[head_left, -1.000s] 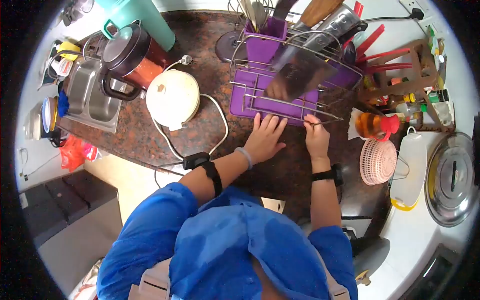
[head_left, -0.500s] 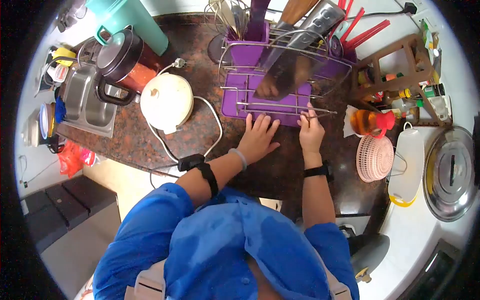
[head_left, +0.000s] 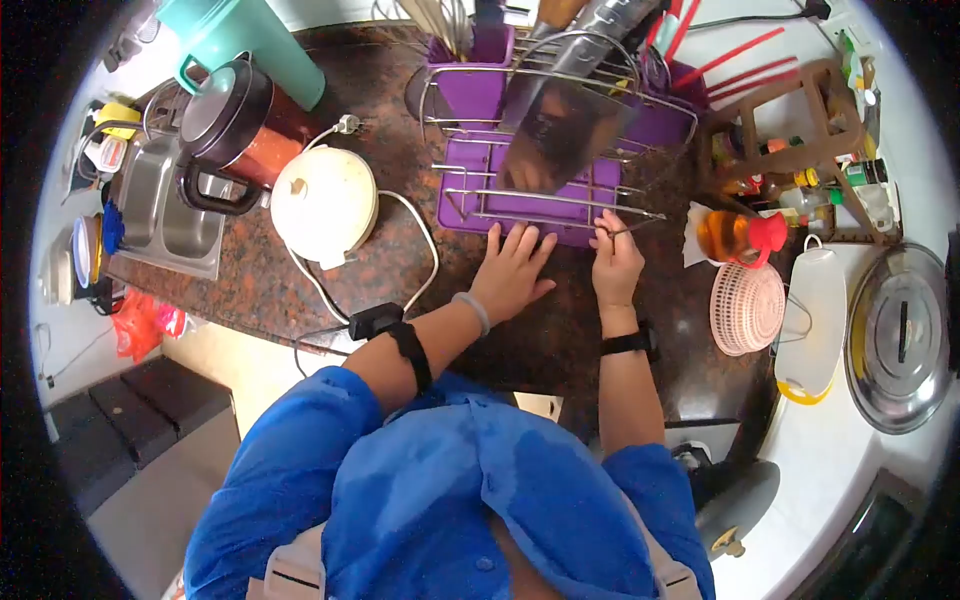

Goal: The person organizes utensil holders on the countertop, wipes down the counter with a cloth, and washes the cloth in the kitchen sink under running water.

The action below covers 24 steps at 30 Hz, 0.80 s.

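A wire rack with a purple drip tray point(head_left: 458, 205) stands on the counter in front of me. My left hand point(head_left: 512, 268) is open, fingers spread, with its fingertips at the tray's front edge. My right hand point(head_left: 617, 262) is closed at the tray's front right corner, beside the rack's lower wires. A thin dark strand shows at its fingers, too small to name. A broad-bladed cleaver point(head_left: 560, 140) stands tilted in the rack, its blade above the tray. A purple utensil holder point(head_left: 470, 90) holds a whisk and other utensils at the rack's left.
Left of the rack are a cream electric pot point(head_left: 325, 205) with a cord, a dark-lidded jug point(head_left: 235, 130), a teal pitcher point(head_left: 255, 50) and a sink point(head_left: 180, 210). At right are an oil bottle point(head_left: 725, 235), a pink basket point(head_left: 748, 308), a brown shelf point(head_left: 785, 115) and a steel lid point(head_left: 903, 335).
The whole view has shifted slightly. My right index finger has bent lower beside the rack wires. My left hand stays at the tray's front edge.
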Available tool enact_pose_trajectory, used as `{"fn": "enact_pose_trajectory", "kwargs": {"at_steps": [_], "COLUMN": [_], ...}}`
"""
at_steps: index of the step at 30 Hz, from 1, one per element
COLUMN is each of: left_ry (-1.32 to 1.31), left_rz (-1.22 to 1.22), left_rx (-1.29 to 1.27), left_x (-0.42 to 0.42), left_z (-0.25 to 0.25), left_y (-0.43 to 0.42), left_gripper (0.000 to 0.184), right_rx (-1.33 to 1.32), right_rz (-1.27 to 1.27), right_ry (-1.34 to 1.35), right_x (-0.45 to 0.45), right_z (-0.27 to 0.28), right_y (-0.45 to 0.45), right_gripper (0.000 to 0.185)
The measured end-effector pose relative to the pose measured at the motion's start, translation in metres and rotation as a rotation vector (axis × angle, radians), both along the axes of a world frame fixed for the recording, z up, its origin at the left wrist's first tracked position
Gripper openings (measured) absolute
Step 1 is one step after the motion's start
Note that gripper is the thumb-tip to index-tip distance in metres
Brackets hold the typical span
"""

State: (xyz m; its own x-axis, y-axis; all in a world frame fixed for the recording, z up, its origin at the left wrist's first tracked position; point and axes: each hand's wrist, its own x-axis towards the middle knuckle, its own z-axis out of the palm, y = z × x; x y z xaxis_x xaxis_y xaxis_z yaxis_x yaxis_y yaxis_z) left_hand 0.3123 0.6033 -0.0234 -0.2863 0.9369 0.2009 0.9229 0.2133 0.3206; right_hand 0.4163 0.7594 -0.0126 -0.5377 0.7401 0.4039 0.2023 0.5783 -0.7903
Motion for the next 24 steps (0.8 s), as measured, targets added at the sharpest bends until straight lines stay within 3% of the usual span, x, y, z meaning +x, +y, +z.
{"fn": "enact_pose_trajectory", "kwargs": {"at_steps": [7,16,24], "left_ry": [0.004,0.022,0.005], "left_rz": [-0.019,-0.013,-0.028], "left_rx": [0.004,-0.013,-0.007], "left_x": [-0.001,0.000,-0.003], "left_z": [-0.001,0.001,0.001], "left_y": [0.000,0.001,0.001], "left_gripper": [0.071,0.073,0.079], "right_rx": [0.071,-0.006,0.016], "right_rz": [0.000,0.042,0.040], "right_ry": [-0.148,-0.100,-0.145], "right_x": [0.011,0.010,0.012], "right_z": [-0.014,-0.014,-0.021], "right_y": [0.005,0.008,0.012], "right_gripper": [0.014,0.021,0.015]}}
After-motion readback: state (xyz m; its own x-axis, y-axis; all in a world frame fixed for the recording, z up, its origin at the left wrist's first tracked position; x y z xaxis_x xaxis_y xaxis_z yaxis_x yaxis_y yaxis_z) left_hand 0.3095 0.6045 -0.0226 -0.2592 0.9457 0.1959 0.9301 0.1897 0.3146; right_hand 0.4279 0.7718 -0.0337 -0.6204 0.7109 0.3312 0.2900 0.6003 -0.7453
